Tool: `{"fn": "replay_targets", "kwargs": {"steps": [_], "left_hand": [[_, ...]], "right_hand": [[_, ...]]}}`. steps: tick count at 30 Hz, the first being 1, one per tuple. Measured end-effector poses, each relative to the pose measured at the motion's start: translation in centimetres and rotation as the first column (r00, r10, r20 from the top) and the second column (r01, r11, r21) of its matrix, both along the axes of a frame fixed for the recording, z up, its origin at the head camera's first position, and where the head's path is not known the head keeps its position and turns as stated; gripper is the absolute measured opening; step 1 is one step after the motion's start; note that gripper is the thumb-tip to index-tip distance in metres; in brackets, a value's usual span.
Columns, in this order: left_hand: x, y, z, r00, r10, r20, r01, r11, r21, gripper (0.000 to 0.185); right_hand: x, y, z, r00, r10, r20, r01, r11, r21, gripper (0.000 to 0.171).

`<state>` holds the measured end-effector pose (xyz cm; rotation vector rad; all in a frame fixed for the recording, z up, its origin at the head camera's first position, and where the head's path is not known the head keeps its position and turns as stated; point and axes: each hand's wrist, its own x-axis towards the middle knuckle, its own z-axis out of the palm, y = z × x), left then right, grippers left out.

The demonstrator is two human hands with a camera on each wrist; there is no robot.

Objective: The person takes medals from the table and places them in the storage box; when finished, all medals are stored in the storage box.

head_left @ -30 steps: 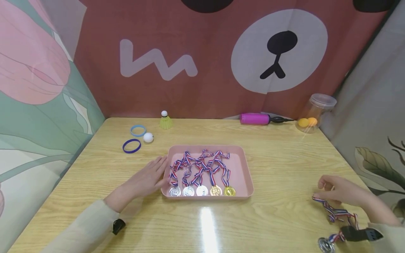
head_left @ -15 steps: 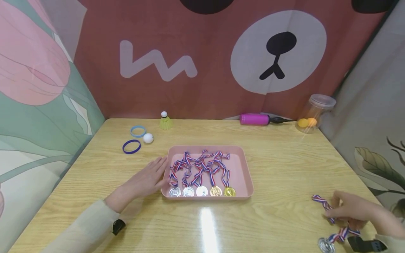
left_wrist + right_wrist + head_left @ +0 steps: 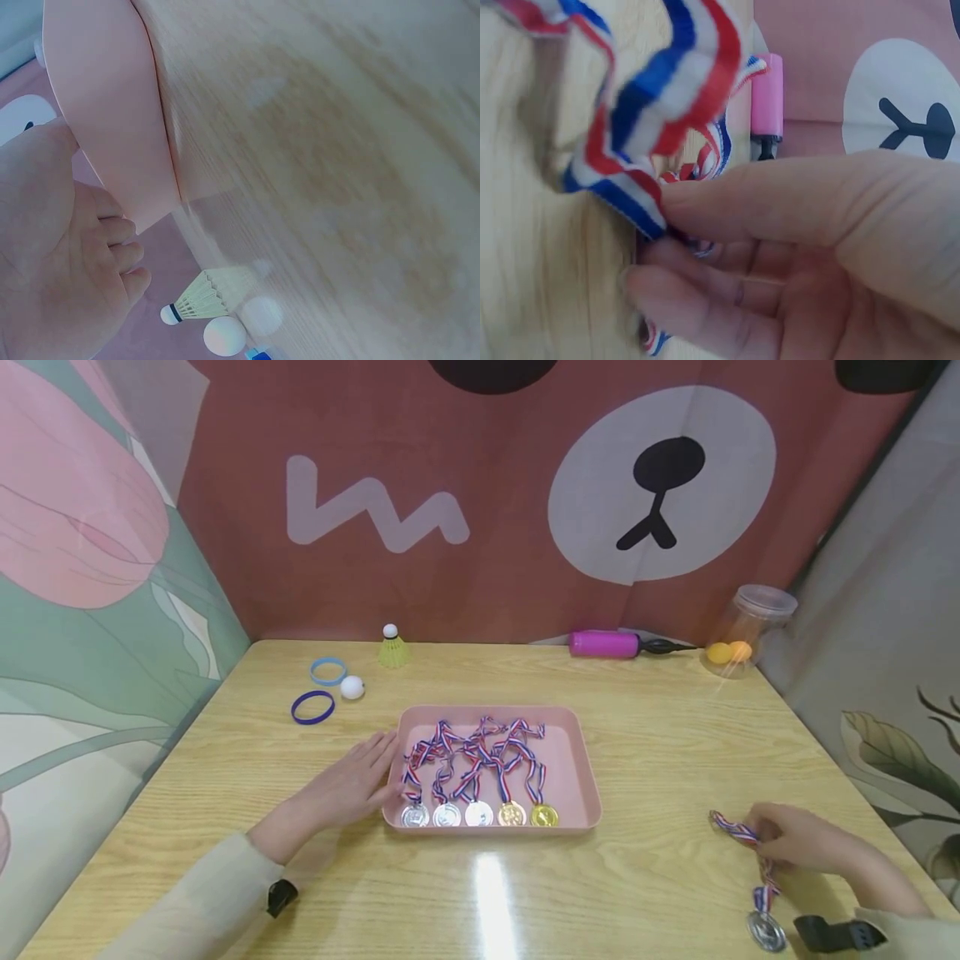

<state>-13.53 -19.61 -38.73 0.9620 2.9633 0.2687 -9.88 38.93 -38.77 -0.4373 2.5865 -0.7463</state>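
My right hand (image 3: pixel 806 843) pinches the red, white and blue ribbon (image 3: pixel 641 112) of a silver medal (image 3: pixel 766 932) between thumb and fingers. The medal hangs at the ribbon's near end, low on the right of the head view; whether it touches the table cannot be told. My left hand (image 3: pixel 345 783) rests with straight fingers against the left rim of a pink tray (image 3: pixel 581 777), thumb at its edge. Several medals (image 3: pixel 512 813), silver and gold, lie in a row along the tray's near side, their striped ribbons (image 3: pixel 480 752) tangled behind them.
Left and back on the table are two wristbands (image 3: pixel 312 707), a white ball (image 3: pixel 352 687) and a yellow shuttlecock (image 3: pixel 393 647). A magenta pump (image 3: pixel 603 644) and a clear jar (image 3: pixel 750 627) with orange balls stand along the back right edge, before a curtain.
My right hand first drew back toward the near right, then took hold of the ribbon and shifted left, bringing ribbon and medal along. My left hand and the tray stay put.
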Motion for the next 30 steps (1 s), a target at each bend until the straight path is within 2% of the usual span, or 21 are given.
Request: {"fn": "replay_targets", "kwargs": {"steps": [5,8,10,13,15,18,21,24,26,30], "left_hand": [[0.0,0.0,0.1,1.000,-0.003,-0.006,0.003,1.000,-0.001,0.065],[0.1,0.0,0.2,1.000,-0.005,-0.009,0.005,1.000,0.001,0.065],[0.1,0.1,0.2,1.000,-0.003,-0.011,0.003,1.000,0.002,0.065],[0.1,0.1,0.3,1.000,-0.006,-0.014,0.006,1.000,0.004,0.065],[0.1,0.2,0.3,1.000,-0.005,-0.012,0.005,1.000,0.001,0.065],[0.1,0.2,0.2,1.000,-0.004,-0.006,0.004,1.000,-0.005,0.064],[0.1,0.2,0.2,1.000,-0.003,0.000,0.003,1.000,-0.005,0.064],[0.1,0.2,0.2,1.000,-0.003,-0.001,0.003,1.000,-0.002,0.064],[0.1,0.1,0.2,1.000,-0.004,-0.005,0.004,1.000,-0.003,0.064],[0.1,0.1,0.1,1.000,-0.007,-0.009,0.007,1.000,0.001,0.064]], "right_hand": [[-0.9,-1.0,-0.1,0.993,-0.004,-0.121,0.015,0.996,0.089,0.015],[-1.2,-1.4,-0.3,0.973,-0.023,-0.229,0.037,0.998,0.057,0.020],[-1.4,-1.8,-0.4,0.951,-0.034,-0.308,0.040,0.999,0.014,0.024],[-1.7,-2.2,-0.3,0.929,-0.050,-0.366,0.042,0.999,-0.030,0.021],[-1.9,-2.5,-0.2,0.928,-0.060,-0.368,0.044,0.998,-0.053,0.017],[-2.0,-2.9,0.1,0.940,-0.093,-0.328,0.064,0.993,-0.100,0.019],[-1.8,-3.0,0.2,0.939,-0.149,-0.308,0.119,0.986,-0.116,0.023],[-1.5,-2.7,0.3,0.936,-0.172,-0.308,0.162,0.985,-0.060,0.027],[-1.3,-2.5,0.4,0.944,-0.183,-0.276,0.191,0.982,0.003,0.030],[-0.8,-1.9,0.4,0.976,-0.179,-0.121,0.192,0.977,0.098,0.036]]}}
